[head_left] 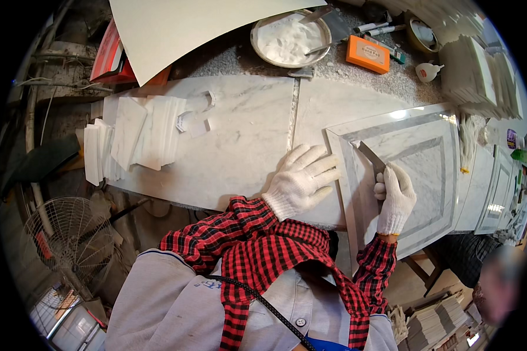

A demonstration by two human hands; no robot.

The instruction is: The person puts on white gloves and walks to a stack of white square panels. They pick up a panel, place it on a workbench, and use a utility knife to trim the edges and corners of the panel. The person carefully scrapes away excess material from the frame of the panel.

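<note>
Red-checked cloth (pixel 269 251) hung before the worktop's (pixel 234 158) near edge.
Left hand (pixel 301 182), fingers wide, lay beside a banded panel (pixel 423 169); right hand (pixel 397 198), fingers gripping a scraper (pixel 372 155), reached over it.

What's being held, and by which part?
Right hand holds a scraper at the end away from its tip, blade exposed. Left hand is spread open, holding nothing.

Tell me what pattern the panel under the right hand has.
The panel is marbled white with grey frame-like bands; the head view shows it best.
</note>
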